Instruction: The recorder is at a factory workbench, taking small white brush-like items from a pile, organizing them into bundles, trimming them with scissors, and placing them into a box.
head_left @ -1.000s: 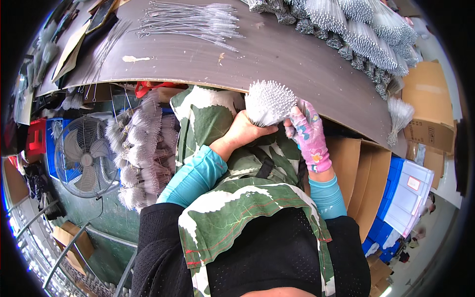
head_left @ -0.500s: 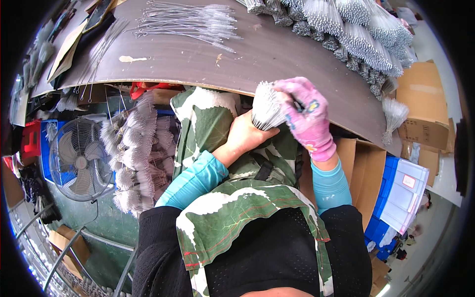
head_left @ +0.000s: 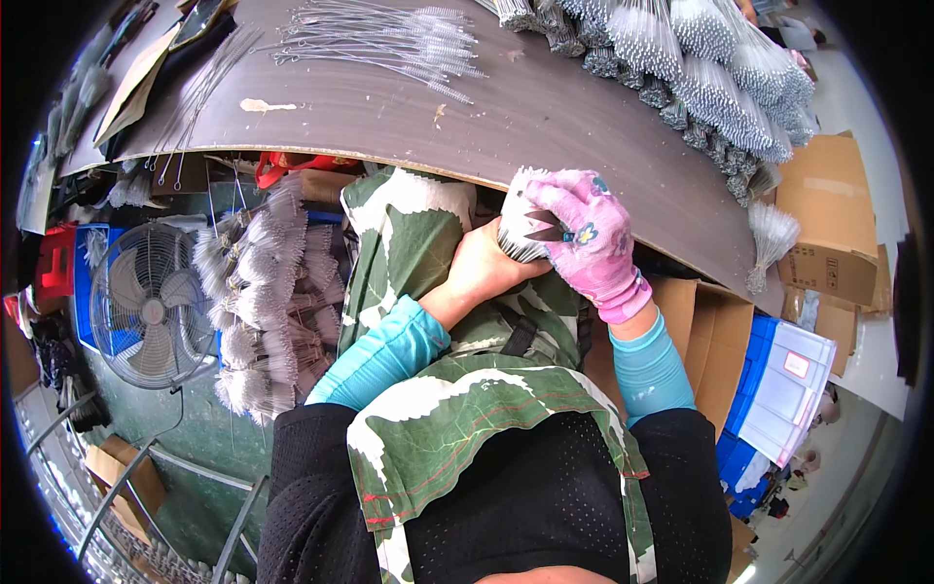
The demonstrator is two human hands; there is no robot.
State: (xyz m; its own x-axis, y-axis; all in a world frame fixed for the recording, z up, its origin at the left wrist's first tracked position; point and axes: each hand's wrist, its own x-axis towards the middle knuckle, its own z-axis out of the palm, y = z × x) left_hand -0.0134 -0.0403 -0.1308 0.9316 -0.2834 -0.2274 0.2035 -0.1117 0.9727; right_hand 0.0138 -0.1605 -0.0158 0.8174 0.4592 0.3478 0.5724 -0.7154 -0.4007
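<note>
Green-and-white leaf-print fabric of an apron (head_left: pixel 428 428) fills the near foreground over a black top, with turquoise sleeves (head_left: pixel 384 350) running up both forearms. Just beyond it, at the edge of the table (head_left: pixel 545 127), the bare left hand (head_left: pixel 484 268) is wrapped tightly around the lower part of a bundle of bristle brushes (head_left: pixel 518 229), its fingers pressed together about the stems. The right hand (head_left: pixel 589 243), in a pink glove with a small flower print, closes over the top and side of the same bundle, and the dark blades of a pair of scissors (head_left: pixel 545 229) show between its curled fingers, lying against the bristle tips. The bundle sits upright between the two hands, just below the table's front rim. To the left, under the table, more grey-white brush bundles (head_left: pixel 258 311) stand near a floor fan (head_left: pixel 146 307) on the green floor. To the right lie open cardboard boxes (head_left: pixel 710 341) and a blue crate (head_left: pixel 778 389). Farther off, on the grey-brown tabletop, loose thin wire brushes (head_left: pixel 389 44) are spread flat, well apart from the hands, and at the far right edge a long row of finished bundles (head_left: pixel 700 68) is stacked side by side.
</note>
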